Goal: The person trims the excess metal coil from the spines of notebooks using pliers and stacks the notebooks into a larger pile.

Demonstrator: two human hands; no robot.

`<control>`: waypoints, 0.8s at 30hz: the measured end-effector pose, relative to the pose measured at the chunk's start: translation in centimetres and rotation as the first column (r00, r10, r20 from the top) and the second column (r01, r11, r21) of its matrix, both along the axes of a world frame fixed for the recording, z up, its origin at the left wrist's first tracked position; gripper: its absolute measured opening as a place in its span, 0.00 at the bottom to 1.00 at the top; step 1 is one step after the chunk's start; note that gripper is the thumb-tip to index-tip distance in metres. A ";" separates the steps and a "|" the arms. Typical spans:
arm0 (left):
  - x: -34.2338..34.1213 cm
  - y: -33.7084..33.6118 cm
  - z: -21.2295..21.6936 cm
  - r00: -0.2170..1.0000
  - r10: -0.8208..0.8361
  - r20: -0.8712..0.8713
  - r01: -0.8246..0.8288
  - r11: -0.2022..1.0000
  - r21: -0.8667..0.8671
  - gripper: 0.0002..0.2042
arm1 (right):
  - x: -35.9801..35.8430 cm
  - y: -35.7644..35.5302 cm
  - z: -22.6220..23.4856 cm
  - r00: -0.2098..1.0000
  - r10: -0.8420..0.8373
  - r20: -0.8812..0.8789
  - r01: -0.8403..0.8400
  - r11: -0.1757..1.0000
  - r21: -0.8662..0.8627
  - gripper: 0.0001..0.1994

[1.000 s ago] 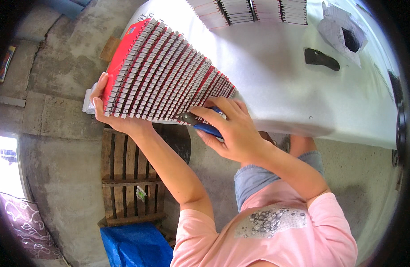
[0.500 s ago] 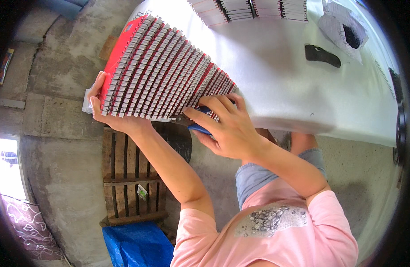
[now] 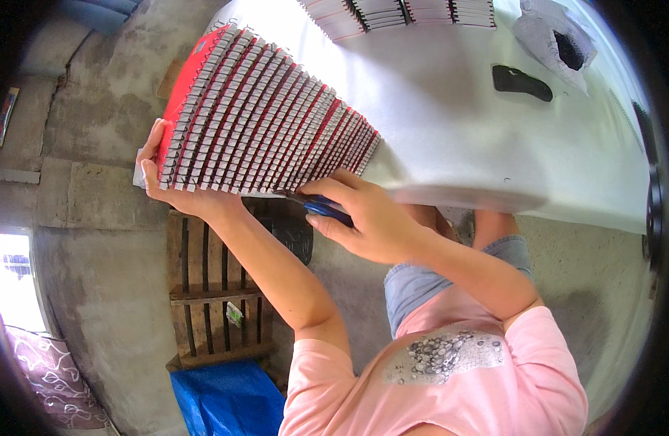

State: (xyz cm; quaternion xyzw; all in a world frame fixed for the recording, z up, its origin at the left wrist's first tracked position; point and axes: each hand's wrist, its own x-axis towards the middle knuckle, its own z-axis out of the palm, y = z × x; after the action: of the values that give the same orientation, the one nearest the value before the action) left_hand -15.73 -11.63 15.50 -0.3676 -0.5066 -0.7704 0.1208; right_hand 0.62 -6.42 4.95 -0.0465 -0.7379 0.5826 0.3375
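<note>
A thick stack of spiral-bound notebooks [image 3: 254, 116] with red covers lies on the table's left part, its bound edges fanned toward me. My left hand [image 3: 182, 192] wraps round the near left corner of the stack, fingers up its red outer cover. In my right hand [image 3: 374, 218] is a pair of blue-handled pliers [image 3: 329, 208], gripped by the handles. The dark jaws point left and meet the near edge of the stack, at the ends of the wire spirals. Whether they are closed on a wire is too small to tell.
The white-covered table [image 3: 451, 138] bears more spiral-bound books [image 3: 422, 13] at the far edge, a dark flat piece [image 3: 522, 83] and a crumpled whitish bag [image 3: 556, 40] with a dark opening. A wooden slatted rack [image 3: 218, 291] and a blue plastic sheet [image 3: 229, 396] are below left.
My right hand with the pliers has drawn slightly back toward me, off the face of the stack to its near edge. The left hand keeps its hold on the stack.
</note>
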 end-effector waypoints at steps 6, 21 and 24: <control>-0.6 0.0 -0.1 1.000 0.021 -0.014 -0.020 0.997 0.068 0.23 | 0.5 0.6 0.0 0.939 -0.333 -0.085 0.326 0.786 0.525 0.21; -0.1 0.0 0.2 0.997 0.082 -0.011 -0.083 0.996 -0.023 0.25 | 1.2 1.1 -0.8 0.939 -0.328 -0.098 0.335 0.818 0.468 0.21; -0.4 0.1 0.1 0.998 0.061 -0.006 -0.061 0.998 -0.014 0.25 | 1.0 1.2 -1.1 0.940 -0.329 -0.094 0.327 0.780 0.533 0.23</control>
State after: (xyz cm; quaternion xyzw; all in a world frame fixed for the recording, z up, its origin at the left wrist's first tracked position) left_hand -16.12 -11.56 15.64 -0.3551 -0.5226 -0.7617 0.1432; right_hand 1.58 -5.25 3.83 -0.0783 -0.8533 0.2827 0.4311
